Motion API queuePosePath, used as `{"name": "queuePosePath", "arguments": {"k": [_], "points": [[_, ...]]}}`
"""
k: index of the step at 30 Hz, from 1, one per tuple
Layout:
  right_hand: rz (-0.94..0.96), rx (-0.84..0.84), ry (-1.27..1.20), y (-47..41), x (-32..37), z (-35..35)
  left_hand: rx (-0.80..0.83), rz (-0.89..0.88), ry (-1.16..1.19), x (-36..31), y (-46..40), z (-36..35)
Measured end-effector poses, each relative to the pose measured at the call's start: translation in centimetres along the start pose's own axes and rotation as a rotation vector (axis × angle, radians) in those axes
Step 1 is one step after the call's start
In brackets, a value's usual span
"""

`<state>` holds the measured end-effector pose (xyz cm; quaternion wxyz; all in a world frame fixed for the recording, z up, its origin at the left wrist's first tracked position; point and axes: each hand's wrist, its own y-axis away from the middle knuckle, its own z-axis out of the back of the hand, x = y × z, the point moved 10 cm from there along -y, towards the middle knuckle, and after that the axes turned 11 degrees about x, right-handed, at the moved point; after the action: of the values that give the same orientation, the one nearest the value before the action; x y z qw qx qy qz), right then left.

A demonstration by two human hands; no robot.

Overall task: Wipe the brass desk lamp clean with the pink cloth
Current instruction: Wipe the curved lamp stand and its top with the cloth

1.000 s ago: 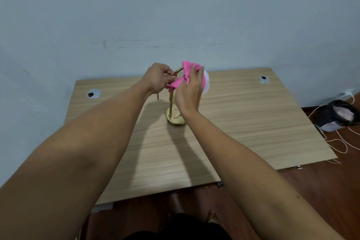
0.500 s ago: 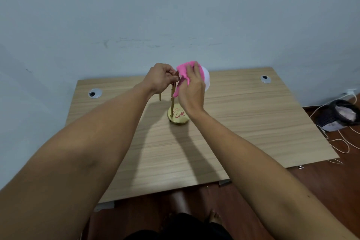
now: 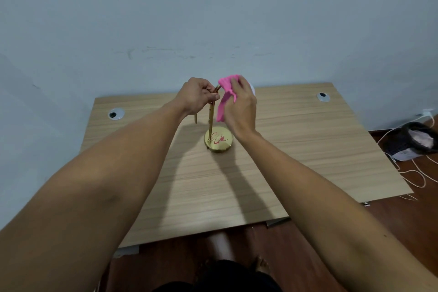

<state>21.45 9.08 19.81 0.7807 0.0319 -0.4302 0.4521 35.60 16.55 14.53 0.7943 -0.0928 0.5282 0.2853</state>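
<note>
The lamp [image 3: 218, 140] stood near the middle of the desk [image 3: 308, 140], toward its back edge. The left hand [image 3: 198, 96] was closed around the stem's top, as before. The right hand [image 3: 240, 108] pinched the cloth [image 3: 226, 97], which had slid up the curved neck. So the base likely stayed unwiped.

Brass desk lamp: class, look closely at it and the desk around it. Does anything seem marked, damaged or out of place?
Yes. The brass desk lamp has red scribbled marks across the top of its round base, odd on polished metal. The right hand holds the pink cloth up by the arm, away from them. The desk itself shows nothing spilled.
</note>
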Motion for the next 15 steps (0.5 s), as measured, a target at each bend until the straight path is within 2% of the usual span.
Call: {"name": "queuePosePath", "arguments": {"k": [2,3,6,10,15], "points": [[-0.134,-0.051,0.002,-0.9,-1.8,0.9,0.005,0.008,-0.038,0.0,-0.2,0.1],[-0.11,-0.019,0.039,-1.1,-1.3,0.6,0.009,0.013,-0.041,0.0,-0.2,0.2],[0.122,0.092,0.134,-0.1,1.5,-0.9,0.029,0.026,0.006,0.0,-0.4,0.0],[-0.083,0.018,0.038,-0.7,-1.1,0.3,0.042,0.064,0.079,0.0,-0.1,0.2],[-0.038,0.065,0.095,-1.3,-0.6,0.4,0.039,0.149,0.168,3.9,2.1,1.3]]}}
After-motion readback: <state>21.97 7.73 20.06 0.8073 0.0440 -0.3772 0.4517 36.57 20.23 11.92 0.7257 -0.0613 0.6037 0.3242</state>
